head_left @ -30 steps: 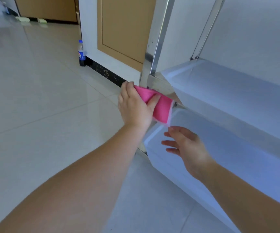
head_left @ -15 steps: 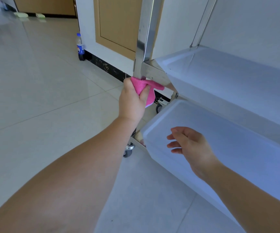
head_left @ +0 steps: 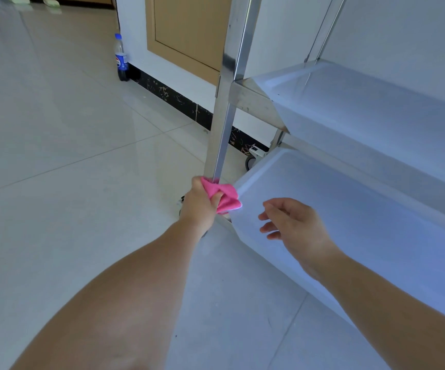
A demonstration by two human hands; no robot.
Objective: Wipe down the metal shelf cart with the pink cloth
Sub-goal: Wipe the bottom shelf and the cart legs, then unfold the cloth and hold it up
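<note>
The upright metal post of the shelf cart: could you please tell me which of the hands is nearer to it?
Left. The left hand grips the pink cloth around the upright metal post; the right hand hovers open over the lower white shelf, apart from the post.

The left hand [head_left: 201, 206] hides part of the cloth [head_left: 224, 197] and the post's [head_left: 222, 134] foot. The cart's [head_left: 362, 182] shelves run off at 3 o'clock, the post at 12.

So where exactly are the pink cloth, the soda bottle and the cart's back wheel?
pink cloth [head_left: 225, 197]: head view, on the bunched fold.
soda bottle [head_left: 121, 61]: head view, on its blue label.
back wheel [head_left: 250, 162]: head view, on the caster's tyre.
</note>
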